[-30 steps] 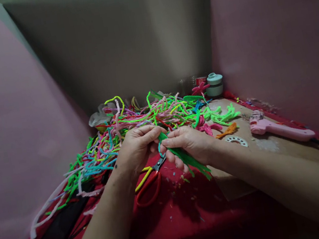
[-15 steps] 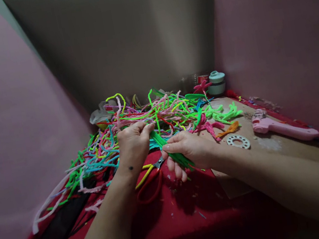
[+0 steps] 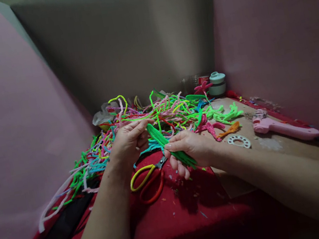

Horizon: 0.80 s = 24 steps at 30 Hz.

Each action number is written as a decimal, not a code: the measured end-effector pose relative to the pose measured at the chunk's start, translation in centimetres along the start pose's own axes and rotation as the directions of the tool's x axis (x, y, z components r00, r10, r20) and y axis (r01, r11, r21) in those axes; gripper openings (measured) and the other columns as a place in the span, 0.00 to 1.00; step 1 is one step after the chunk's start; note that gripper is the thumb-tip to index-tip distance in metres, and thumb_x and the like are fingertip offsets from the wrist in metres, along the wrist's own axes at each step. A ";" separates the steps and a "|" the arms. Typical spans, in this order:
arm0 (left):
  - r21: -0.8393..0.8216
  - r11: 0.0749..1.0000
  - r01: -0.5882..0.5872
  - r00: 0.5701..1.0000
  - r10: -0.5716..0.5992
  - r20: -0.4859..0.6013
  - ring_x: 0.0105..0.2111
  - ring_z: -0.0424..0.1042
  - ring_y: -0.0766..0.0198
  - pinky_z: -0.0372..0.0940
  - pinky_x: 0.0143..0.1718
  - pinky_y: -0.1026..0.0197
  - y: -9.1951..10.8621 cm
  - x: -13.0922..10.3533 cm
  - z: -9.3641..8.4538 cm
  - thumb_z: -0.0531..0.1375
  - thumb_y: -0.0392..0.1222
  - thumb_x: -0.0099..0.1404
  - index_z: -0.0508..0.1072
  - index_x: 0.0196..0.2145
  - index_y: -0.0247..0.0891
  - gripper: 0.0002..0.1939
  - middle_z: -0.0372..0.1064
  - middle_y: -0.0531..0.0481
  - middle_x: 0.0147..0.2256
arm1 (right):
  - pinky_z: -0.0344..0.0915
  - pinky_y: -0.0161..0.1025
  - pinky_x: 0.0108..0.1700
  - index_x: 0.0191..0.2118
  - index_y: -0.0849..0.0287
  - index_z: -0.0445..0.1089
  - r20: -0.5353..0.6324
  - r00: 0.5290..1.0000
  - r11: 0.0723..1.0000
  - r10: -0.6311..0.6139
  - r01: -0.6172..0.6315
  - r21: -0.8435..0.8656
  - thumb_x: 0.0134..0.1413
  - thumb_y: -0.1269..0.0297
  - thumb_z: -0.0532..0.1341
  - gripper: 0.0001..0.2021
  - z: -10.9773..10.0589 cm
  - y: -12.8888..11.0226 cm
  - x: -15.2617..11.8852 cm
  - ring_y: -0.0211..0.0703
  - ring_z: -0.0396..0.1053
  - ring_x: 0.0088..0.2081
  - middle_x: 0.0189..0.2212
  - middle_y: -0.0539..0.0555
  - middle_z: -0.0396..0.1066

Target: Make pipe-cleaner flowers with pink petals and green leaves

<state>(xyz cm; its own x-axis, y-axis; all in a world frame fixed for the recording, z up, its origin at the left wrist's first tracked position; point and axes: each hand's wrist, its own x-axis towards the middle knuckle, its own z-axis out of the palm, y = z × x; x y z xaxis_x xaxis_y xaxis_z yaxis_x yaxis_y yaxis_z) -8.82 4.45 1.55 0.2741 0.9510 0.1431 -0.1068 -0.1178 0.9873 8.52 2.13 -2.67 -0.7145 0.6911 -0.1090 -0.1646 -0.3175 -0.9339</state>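
Green pipe cleaners (image 3: pixel 159 137), bundled into a long leaf-like strip with a rounded upper end, slant across the middle of the view. My right hand (image 3: pixel 191 149) is closed around the lower part, thumb on top and fingers curled underneath. At the upper end, my left hand (image 3: pixel 133 138) has its thumb and forefinger pinched together right beside the rounded tip; whether anything is between them is hidden. Below the hands, scissors (image 3: pixel 150 181) with one yellow and one red handle lie on the red cloth (image 3: pixel 178 223).
Behind my hands spreads a tangled heap of coloured pipe cleaners (image 3: pixel 166 108). On cardboard (image 3: pixel 261 155) at right are a pink hot tool (image 3: pixel 284 129) with a black cord, a white ring with holes (image 3: pixel 246 142) and an orange piece (image 3: pixel 232 128). A lidded pot (image 3: pixel 217 86) stands behind.
My left hand has loosened from around the bundle's upper end and shifted slightly left, so the rounded tip now shows. The right hand keeps its hold. More of the scissors is visible.
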 end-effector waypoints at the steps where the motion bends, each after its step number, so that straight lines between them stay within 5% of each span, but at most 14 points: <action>1: 0.027 0.999 -0.020 1.000 0.020 -0.018 0.12 0.45 0.78 0.42 0.13 0.72 0.0 -0.1 0.0 0.62 0.43 0.55 0.71 0.32 0.34 0.09 0.47 0.61 0.15 | 0.65 0.31 0.14 0.29 0.64 0.64 0.000 1.000 1.000 0.005 -0.005 -0.005 0.57 0.69 0.50 0.09 0.0 0.0 0.0 0.38 0.67 0.14 0.15 0.52 0.68; 14: 0.451 0.889 -0.075 0.977 0.156 -0.146 0.11 0.52 0.76 0.47 0.12 0.71 0.9 -0.6 1.0 0.61 0.41 0.53 0.64 0.23 0.36 0.10 0.55 0.60 0.14 | 0.66 0.29 0.16 0.27 0.65 0.63 0.013 1.000 0.999 0.028 -0.028 -0.017 0.57 0.73 0.48 0.11 0.1 0.1 0.0 0.35 0.66 0.13 0.13 0.52 0.68; 19: 0.565 0.812 -0.149 0.925 0.317 -0.211 0.12 0.54 0.75 0.49 0.12 0.71 0.3 -0.5 1.6 0.59 0.39 0.53 0.65 0.24 0.36 0.06 0.57 0.60 0.14 | 0.66 0.29 0.16 0.28 0.65 0.63 0.029 0.999 1.000 0.017 -0.017 0.000 0.57 0.72 0.49 0.11 0.1 0.1 0.2 0.35 0.66 0.13 0.14 0.52 0.68; 24: 0.418 0.889 -0.186 0.924 0.303 -0.233 0.11 0.54 0.74 0.51 0.12 0.69 -0.2 -0.3 1.7 0.60 0.39 0.53 0.65 0.24 0.37 0.07 0.57 0.60 0.14 | 0.66 0.28 0.17 0.27 0.65 0.63 0.033 0.999 1.000 0.014 -0.014 0.001 0.57 0.72 0.48 0.11 0.2 -0.2 -0.1 0.34 0.66 0.13 0.13 0.51 0.67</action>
<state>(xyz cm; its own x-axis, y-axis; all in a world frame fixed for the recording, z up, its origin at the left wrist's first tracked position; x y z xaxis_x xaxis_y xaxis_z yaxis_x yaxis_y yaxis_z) -7.22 3.73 1.42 -0.0017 0.9097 0.4154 0.2538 -0.4014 0.8801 8.47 1.94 -2.42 -0.7385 0.6651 -0.1108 -0.1556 -0.3281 -0.9317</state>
